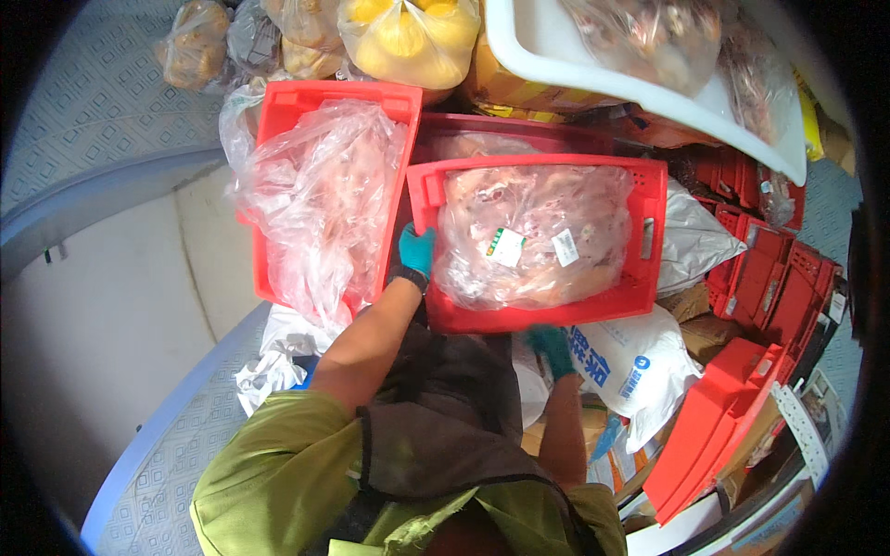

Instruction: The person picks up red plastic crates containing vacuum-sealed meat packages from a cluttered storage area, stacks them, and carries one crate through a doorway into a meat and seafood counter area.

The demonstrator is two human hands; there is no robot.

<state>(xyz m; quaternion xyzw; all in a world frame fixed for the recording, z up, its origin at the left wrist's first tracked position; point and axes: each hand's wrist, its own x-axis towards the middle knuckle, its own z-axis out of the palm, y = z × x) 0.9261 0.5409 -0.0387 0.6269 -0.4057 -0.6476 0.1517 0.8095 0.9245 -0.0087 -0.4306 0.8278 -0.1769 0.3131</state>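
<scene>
A red plastic crate (593,316) is in front of me, with clear-bagged pale pink meat (538,213) inside. Two labels stick to that bag. My left hand (417,248), in a teal glove, is closed on the crate's left end. Close to the crate's near side is my right hand (553,345), also gloved in teal and smeared by motion; its fingers cannot be made out. Left of these stands a second red crate (274,111), holding pale pink meat under loose clear plastic (334,185).
Beyond are a white tub (603,79) with bagged goods and a bag of yellow items (408,42). A white printed sack (640,357), stacked red crates (760,278) and a leaning red crate (709,426) crowd the right. A white panel (102,296) with bluish edging lies left.
</scene>
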